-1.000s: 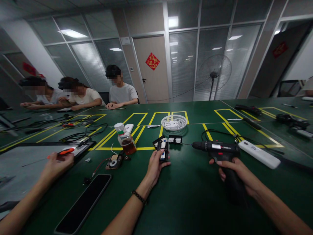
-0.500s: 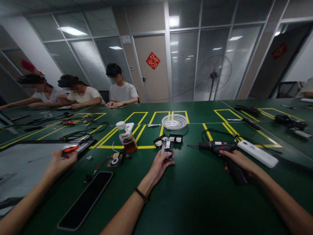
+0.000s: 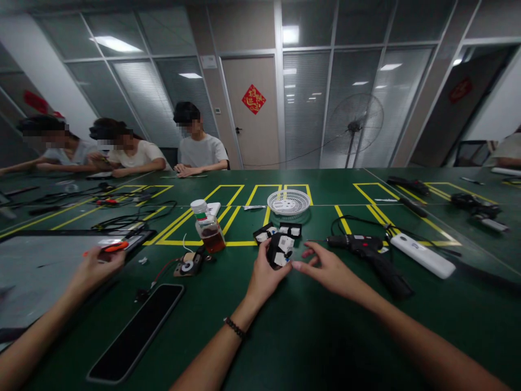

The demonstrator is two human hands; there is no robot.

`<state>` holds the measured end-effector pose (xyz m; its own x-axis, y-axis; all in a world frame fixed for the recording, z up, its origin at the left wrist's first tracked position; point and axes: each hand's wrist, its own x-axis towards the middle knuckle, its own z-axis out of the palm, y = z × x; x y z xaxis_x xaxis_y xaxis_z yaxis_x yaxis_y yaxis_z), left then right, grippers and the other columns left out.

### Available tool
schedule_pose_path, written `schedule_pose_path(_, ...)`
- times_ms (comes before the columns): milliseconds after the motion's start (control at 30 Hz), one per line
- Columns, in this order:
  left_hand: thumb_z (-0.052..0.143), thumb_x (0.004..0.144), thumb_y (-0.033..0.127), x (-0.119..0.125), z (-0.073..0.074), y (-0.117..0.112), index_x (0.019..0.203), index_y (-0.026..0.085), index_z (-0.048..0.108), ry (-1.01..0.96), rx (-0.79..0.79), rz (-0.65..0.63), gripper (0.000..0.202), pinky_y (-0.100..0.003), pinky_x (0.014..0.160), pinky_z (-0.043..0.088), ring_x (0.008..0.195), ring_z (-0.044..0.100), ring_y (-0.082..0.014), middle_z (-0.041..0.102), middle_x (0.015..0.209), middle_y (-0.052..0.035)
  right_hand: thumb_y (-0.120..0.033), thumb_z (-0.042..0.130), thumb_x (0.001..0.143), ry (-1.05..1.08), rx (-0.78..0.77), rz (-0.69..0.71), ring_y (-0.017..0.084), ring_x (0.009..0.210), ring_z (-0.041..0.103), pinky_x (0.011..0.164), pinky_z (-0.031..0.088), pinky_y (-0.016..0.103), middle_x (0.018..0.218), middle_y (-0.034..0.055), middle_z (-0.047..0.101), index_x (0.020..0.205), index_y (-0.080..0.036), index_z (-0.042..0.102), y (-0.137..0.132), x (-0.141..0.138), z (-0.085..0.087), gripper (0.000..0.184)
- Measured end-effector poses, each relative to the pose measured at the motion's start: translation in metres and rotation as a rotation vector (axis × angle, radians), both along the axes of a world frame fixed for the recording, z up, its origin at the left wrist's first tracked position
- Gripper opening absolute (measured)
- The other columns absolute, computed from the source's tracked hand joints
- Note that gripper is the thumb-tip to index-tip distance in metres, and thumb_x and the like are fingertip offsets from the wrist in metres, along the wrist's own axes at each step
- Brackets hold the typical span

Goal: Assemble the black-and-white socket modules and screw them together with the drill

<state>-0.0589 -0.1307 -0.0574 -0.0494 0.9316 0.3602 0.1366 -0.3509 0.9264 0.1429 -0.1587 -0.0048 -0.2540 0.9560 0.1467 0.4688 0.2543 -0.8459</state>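
My left hand (image 3: 264, 278), with a beaded bracelet at the wrist, grips a small black housing with white blocks (image 3: 284, 251) above the table. Its white blocks face up and toward me. Close on its right is my right hand (image 3: 330, 270), fingers apart and holding nothing; its thumb tip comes near the housing. A black power drill (image 3: 364, 245) lies on the table beyond that hand, its bit pointing left. Just behind the held housing sit similar black pieces with white blocks (image 3: 290, 230), partly hidden by it.
At left, another person's hand (image 3: 95, 274) holds an orange-handled screwdriver (image 3: 115, 247). Around it are a phone (image 3: 136, 334), a small motor-like part with wires (image 3: 188, 265) and a bottle of brown liquid (image 3: 211, 233). A white basket (image 3: 288, 202) and white power strip (image 3: 423, 255) lie farther off.
My right hand has let go of the drill, now lying on the table, and moved left toward the housing. My left hand has turned the housing so its white blocks show.
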Motion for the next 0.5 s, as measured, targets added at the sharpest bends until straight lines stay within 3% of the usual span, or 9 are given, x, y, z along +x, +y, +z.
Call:
schedule_pose_path(167, 0.080, 0.066, 0.028, -0.004, -0.002, 0.000, 0.135, 0.021, 0.044, 0.168, 0.028, 0.003, 0.078, -0.039, 0.094, 0.048, 0.108, 0.062, -0.0266, 0.061, 0.124, -0.0115, -0.054, 0.061, 0.086, -0.035, 0.086, 0.013, 0.021, 0.086, 0.059, 0.077, 0.045, 0.033, 0.103, 0.0084, 0.065, 0.119, -0.017, 0.061, 0.015, -0.036, -0.020, 0.049)
schedule_pose_path(333, 0.074, 0.073, 0.030, -0.006, -0.007, 0.002, 0.140, 0.020, 0.039, 0.324, 0.079, 0.007, 0.075, -0.041, 0.102, 0.043, 0.121, 0.055, -0.0271, 0.055, 0.134, -0.0123, -0.040, 0.058, 0.091, -0.062, 0.190, -0.014, 0.019, 0.078, 0.058, 0.072, 0.043, 0.029, 0.087, 0.0053, 0.066, 0.095, -0.015, 0.066, 0.023, -0.036, -0.032, 0.027)
schedule_pose_path(500, 0.069, 0.077, 0.025, -0.007, -0.009, 0.004, 0.141, 0.021, 0.038, 0.388, 0.133, -0.033, 0.071, -0.040, 0.107, 0.038, 0.128, 0.049, -0.0256, 0.050, 0.140, -0.0112, -0.036, 0.058, 0.090, -0.021, 0.128, 0.005, 0.020, 0.077, 0.060, 0.071, 0.045, 0.029, 0.087, 0.0064, 0.069, 0.095, -0.015, 0.069, 0.025, -0.032, -0.036, 0.024)
